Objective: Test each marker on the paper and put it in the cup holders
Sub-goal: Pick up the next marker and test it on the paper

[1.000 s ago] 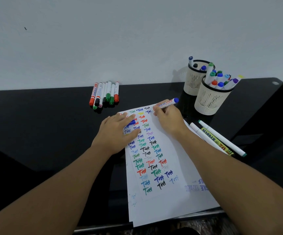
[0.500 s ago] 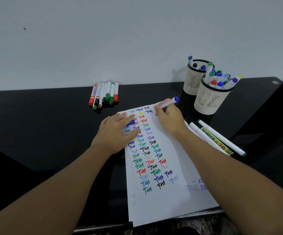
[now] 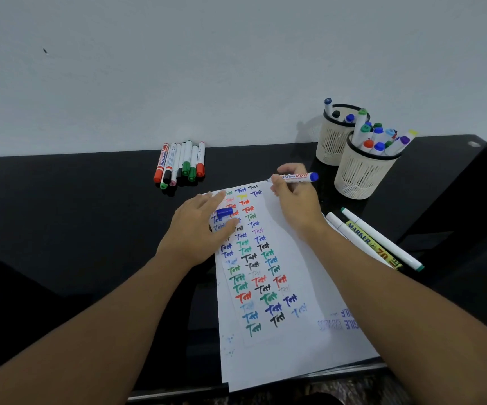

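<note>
A white paper [image 3: 297, 258] covered with rows of coloured "Test" marks lies on the black table [image 3: 75, 217]. My right hand [image 3: 295, 206] grips an uncapped blue marker [image 3: 296, 177], whose tip touches the paper's top edge. My left hand [image 3: 195, 229] rests on the paper's left side and holds the marker's blue cap [image 3: 224, 212] between finger and thumb. Two cream mesh cup holders stand at the back right, the near one [image 3: 359, 179] and the far one [image 3: 331, 144], both with several markers in them.
Several capped markers [image 3: 182, 163] lie in a row against the wall, beyond my left hand. Three more markers [image 3: 373, 244] lie right of the paper, beside my right forearm. The table's front edge runs just under the paper's lower end.
My right hand has tipped the blue marker flatter, with its tip a little higher at the paper's top edge. My left hand has stayed put.
</note>
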A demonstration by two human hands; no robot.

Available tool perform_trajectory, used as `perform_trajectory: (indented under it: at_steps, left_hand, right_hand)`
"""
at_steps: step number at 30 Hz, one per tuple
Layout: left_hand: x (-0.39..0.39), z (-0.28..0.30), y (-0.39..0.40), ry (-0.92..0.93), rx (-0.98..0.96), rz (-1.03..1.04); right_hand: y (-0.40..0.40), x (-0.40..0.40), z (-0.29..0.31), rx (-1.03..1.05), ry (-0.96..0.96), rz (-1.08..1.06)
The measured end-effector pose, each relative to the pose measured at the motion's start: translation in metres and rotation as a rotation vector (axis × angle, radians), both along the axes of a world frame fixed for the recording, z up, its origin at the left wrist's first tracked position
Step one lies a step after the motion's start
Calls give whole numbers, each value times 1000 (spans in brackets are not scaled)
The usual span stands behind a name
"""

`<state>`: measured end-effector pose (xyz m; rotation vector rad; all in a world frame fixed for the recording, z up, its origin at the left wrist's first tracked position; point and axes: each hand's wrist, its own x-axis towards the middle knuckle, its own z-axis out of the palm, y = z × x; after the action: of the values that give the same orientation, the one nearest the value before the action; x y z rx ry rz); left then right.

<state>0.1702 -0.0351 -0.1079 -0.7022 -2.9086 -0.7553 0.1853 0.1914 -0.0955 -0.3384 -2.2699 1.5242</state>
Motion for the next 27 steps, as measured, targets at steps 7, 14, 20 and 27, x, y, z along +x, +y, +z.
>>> perform_trajectory:
  at_steps: [7,14,20,27]
  left_hand:
    - [-4,-8,-3,118,76,25]
    - [-3,-8,-6,168,102,4]
    - [6,0,-4,166,117,43]
    - [5,-1,-4,140,132,65]
  right_hand:
    - [-1,3,-1,109,-26,63]
    - [-3,13,16,104,-127,330]
    - [0,24,30,-90,-176,405]
    - [0,36,33,447,-248,456]
